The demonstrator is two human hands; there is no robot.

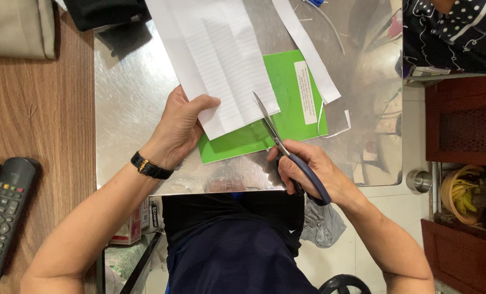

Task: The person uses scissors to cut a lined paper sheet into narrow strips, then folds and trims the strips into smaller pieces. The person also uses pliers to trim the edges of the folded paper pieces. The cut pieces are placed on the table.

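Scissors meet lined paper over a steel table

Right hand [308,169], low centre-right, grips blue-handled scissors [286,149], thin blades pointing up-left at the paper's [221,60] lower right edge; left hand [180,128] pinches that limp white sheet's lower left, its long axis running to the frame's top, above a green book [286,81] on the shiny table [128,81].

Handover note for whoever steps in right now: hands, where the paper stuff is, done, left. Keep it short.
Left hand: grips the lower left edge of the lined white sheet, holding it over the steel table.
Right hand: holds the blue-handled scissors, blades at the sheet's lower right edge.
Green sheet lies flat under the lined sheet; a cut white strip lies across its upper right.
Done: at least one strip appears cut off.
Left: the cut on the lined sheet looks barely begun.
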